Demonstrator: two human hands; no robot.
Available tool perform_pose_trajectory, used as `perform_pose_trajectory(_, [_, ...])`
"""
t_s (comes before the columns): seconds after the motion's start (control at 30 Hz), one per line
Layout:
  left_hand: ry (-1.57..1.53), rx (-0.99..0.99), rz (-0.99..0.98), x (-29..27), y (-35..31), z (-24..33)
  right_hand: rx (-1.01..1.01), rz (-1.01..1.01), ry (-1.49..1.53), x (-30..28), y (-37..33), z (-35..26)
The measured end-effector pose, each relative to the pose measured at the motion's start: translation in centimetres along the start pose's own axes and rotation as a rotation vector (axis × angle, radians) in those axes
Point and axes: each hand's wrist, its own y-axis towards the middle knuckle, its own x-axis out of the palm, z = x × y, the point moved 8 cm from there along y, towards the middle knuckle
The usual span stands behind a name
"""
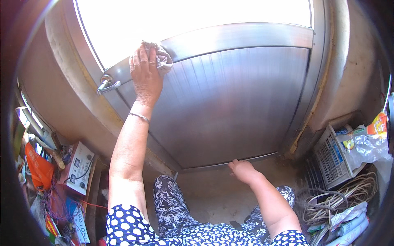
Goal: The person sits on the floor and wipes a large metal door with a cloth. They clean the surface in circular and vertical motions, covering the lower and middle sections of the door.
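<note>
My left hand [147, 76] presses a crumpled, pale cloth [164, 60] against the horizontal metal rail [238, 37] of a door. Its fingers curl over the cloth, just above and right of the lever handle [108, 84]. Below the rail spreads the door's shiny metal lower panel [230, 98], with vertical streaks on it. My right hand [243, 170] hangs low in front of the panel's bottom edge, holding nothing that I can see. Its fingers are partly bent and look apart; whether they touch the door I cannot tell.
To the left, a red-and-white box with dials [79, 167] and an orange bag [39, 166] stand among clutter. To the right are a grey plastic crate [328, 158], plastic bags [367, 147] and a coil of cable [353, 192]. Bright glass [193, 12] fills the door's upper part.
</note>
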Motion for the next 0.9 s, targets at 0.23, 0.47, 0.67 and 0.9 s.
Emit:
perform_pose_trajectory(0.23, [-0.034, -0.215, -0.064, 0.7, -2.5, -4.1, -0.024, 0.016, -0.007, -0.3, -0.4, -0.2])
perform_pose_trajectory(0.47, [-0.123, -0.338, 0.033, 0.5, -2.7, -3.9, -0.092, 0.029, -0.068, 1.0, -0.1, -1.4])
perform_pose_trajectory(0.67, [-0.159, -0.235, 0.019, 0.1, -1.0, -0.3, -0.097, -0.009, -0.055, 1.4, 0.1, -1.5])
perform_pose_trajectory(0.9, [-0.187, -0.01, 0.023, -0.9, 3.1, 6.9, -0.09, -0.012, -0.035, 0.9, -0.5, -1.6])
